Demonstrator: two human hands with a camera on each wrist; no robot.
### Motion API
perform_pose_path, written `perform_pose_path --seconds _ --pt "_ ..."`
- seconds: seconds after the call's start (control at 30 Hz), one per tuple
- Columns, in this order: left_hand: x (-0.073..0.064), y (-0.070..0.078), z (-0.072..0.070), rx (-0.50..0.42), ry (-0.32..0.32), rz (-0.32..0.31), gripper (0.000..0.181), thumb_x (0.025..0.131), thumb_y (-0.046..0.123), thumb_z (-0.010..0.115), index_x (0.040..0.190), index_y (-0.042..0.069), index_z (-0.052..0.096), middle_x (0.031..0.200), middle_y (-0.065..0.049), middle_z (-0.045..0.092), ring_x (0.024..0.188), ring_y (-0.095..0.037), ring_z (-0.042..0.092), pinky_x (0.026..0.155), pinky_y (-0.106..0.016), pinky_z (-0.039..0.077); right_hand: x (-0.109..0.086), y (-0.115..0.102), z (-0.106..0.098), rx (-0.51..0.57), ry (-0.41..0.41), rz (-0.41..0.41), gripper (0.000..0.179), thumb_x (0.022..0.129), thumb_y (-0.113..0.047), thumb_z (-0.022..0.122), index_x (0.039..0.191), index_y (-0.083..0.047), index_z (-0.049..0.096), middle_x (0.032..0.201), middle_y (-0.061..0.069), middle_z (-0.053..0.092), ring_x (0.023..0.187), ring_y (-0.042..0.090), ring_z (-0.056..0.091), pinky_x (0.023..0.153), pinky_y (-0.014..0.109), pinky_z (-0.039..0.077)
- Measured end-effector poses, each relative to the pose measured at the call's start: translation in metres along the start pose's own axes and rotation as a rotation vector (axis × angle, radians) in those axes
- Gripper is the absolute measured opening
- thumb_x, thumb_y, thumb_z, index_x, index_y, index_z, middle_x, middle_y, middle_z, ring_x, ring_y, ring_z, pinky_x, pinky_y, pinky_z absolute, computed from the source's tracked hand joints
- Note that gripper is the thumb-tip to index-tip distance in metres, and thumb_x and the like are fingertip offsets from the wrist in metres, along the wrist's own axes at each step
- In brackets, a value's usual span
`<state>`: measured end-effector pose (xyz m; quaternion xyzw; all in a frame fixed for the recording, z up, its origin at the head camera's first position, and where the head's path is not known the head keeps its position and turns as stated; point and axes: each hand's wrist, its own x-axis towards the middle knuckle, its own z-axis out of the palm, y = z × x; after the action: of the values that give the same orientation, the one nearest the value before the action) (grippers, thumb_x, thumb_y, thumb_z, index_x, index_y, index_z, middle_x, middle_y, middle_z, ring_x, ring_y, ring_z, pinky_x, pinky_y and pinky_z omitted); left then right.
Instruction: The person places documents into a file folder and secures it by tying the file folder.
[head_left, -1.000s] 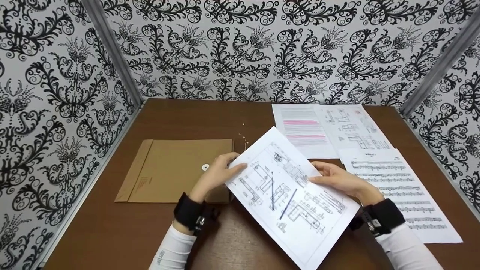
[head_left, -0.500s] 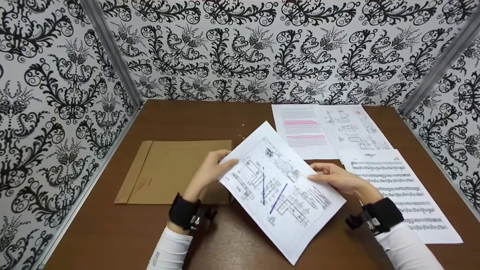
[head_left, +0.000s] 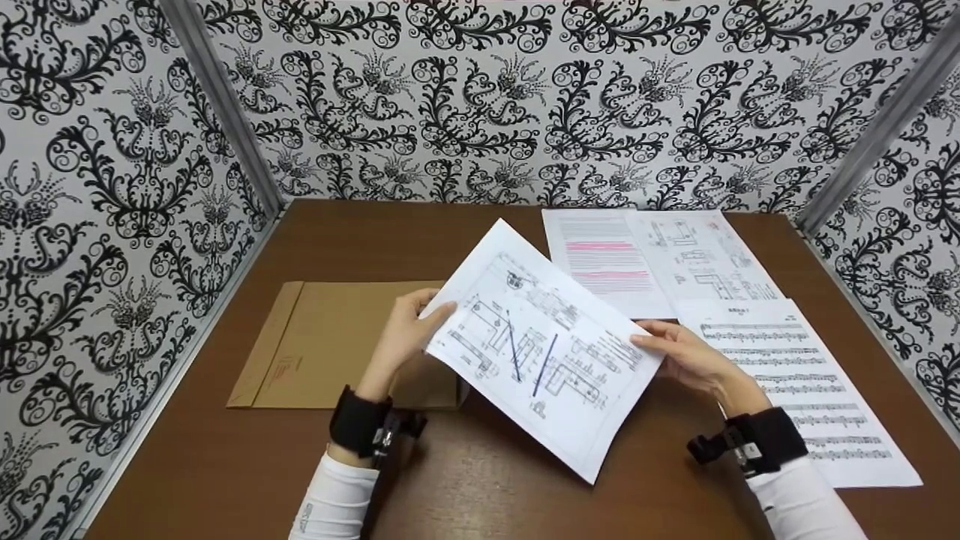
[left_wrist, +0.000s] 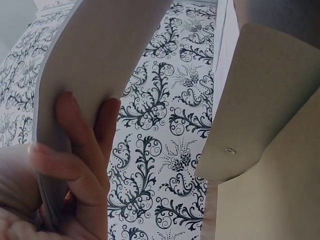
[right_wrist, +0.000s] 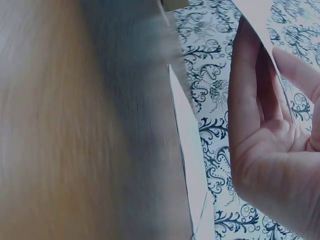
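While both hands pinch the white printed drawing sheet [head_left: 540, 345] by opposite edges, left fingers [head_left: 420, 311] above the brown card envelope [head_left: 337, 341], right fingers [head_left: 660, 349] should hold level, avoiding creases.

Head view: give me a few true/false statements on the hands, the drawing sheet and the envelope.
1. Both hands hold the drawing sheet. True: left hand grips its left edge, right hand its right edge.
2. The sheet lies flat on the table. False: it is held above it, tilted.
3. The brown envelope lies on the table left of the sheet. True.
4. The sheet music is inside the envelope. False: it lies on the table at right.
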<state>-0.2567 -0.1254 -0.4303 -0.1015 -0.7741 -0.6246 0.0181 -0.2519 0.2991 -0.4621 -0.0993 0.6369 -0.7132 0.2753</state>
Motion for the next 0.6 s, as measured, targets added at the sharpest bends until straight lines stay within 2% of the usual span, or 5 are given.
perform_pose_path --seconds 0.1,0.2,0.43,0.6 --pt "0.0 -0.001 -0.001 -0.009 0.039 0.004 0.024 0.097 0.004 0.065 0.115 -0.01 0.07 0.09 -0.028 0.073 0.056 -0.007 0.063 0.052 -0.019 0.052 0.001 0.001 0.005 0.07 0.072 -0.002 0.023 0.107 -0.008 0.049 0.12 -0.02 0.064 0.107 -0.002 0.079 0.095 0.012 0.077 0.081 0.028 0.063" --pt "0.0 -0.001 -0.003 -0.023 0.079 0.005 0.023 0.096 0.003 0.065 0.115 -0.011 0.07 0.089 -0.028 0.074 0.056 -0.007 0.063 0.051 -0.019 0.052 0.003 0.004 0.011 0.113 0.112 -0.014 0.021 0.106 -0.009 0.05 0.119 -0.019 0.063 0.108 -0.003 0.079 0.096 0.011 0.077 0.082 0.027 0.062" --pt "0.002 -0.002 -0.004 -0.048 0.161 0.0 0.027 0.098 0.005 0.064 0.12 -0.009 0.068 0.095 -0.029 0.075 0.059 -0.007 0.066 0.053 -0.019 0.053 0.01 0.012 0.03 0.152 0.107 -0.01 0.021 0.107 -0.011 0.05 0.121 -0.021 0.061 0.109 -0.004 0.079 0.097 0.012 0.077 0.082 0.027 0.062" --pt "0.004 -0.003 -0.002 -0.056 0.196 0.015 0.027 0.099 0.006 0.063 0.12 -0.011 0.067 0.098 -0.032 0.074 0.059 -0.005 0.065 0.053 -0.018 0.053 0.016 0.017 0.043 0.127 0.117 -0.012 0.024 0.107 -0.014 0.052 0.131 -0.018 0.053 0.112 -0.006 0.078 0.1 0.012 0.076 0.082 0.028 0.062"
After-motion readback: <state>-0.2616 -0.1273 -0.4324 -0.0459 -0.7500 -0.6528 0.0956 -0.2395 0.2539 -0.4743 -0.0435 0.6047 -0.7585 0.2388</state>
